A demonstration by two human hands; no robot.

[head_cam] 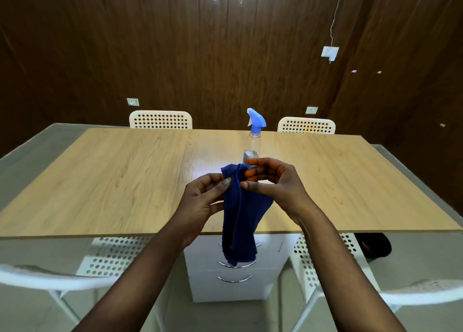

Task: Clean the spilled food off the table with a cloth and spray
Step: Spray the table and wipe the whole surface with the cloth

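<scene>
Dark blue cloth (239,216), hung above the near edge of the wooden desk (112,181), pinched at its top by left hand (205,199) and right hand (273,181), with clear spray bottle (254,133) stood upright just behind, white chairs (160,119) beyond.

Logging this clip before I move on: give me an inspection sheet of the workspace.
Surface: wooden table, no spilled food visible.
Job's things: blue cloth hanging from both hands; spray bottle upright on the table behind them.
Clutter: nothing seen.
Hands: left hand and right hand pinch the cloth's top.
Cables: cord hanging to a wall box.
Surroundings: white chairs, drawer unit, wood-panelled wall.
</scene>
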